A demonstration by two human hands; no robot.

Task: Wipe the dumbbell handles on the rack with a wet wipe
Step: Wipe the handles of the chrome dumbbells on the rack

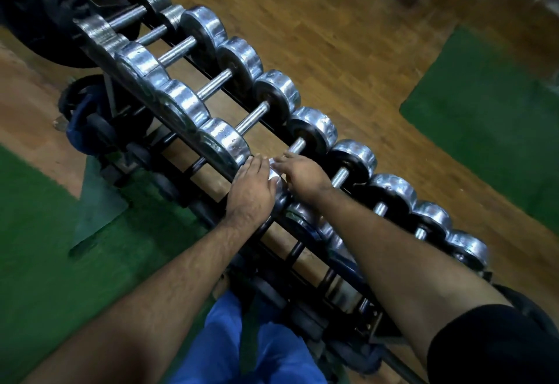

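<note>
Dumbbell handles [298, 144], chrome, knurled, each spanning the two rails of the rack [211, 153] between paired chrome weight heads; we count a long diagonal row running from upper left to lower right. We judge they lie crosswise so that each bar is open to reach from above.

Wet wipe [273, 170]: small, pale, bunched, lying between our two hands on the handle of the dumbbell nearest them, close to its near head. Only a scrap of it shows.

Left hand [252, 187]: laid palm down over the near end of that dumbbell and the front rail, fingers fairly straight and together, tips touching the wipe. We judge it steadies the weight so the bar does not roll under rubbing.

Right hand [302, 174]: reaching in from the right, fingers extended onto the wipe and pressing it against the bar; whether the thumb curls under the cloth we cannot tell. The far, bare part of the handle shows beyond the fingertips.

Lower tier: darker dumbbells, partly hidden under our forearms.

Surroundings: wooden floor [332, 35], green mat [484, 105] to the right, black weight plates [39, 5] at upper left, blue trousers [239, 341] at the bottom edge.

Status, as we judge it: wiping in hand mid-row; which handles are done cannot be told.
</note>
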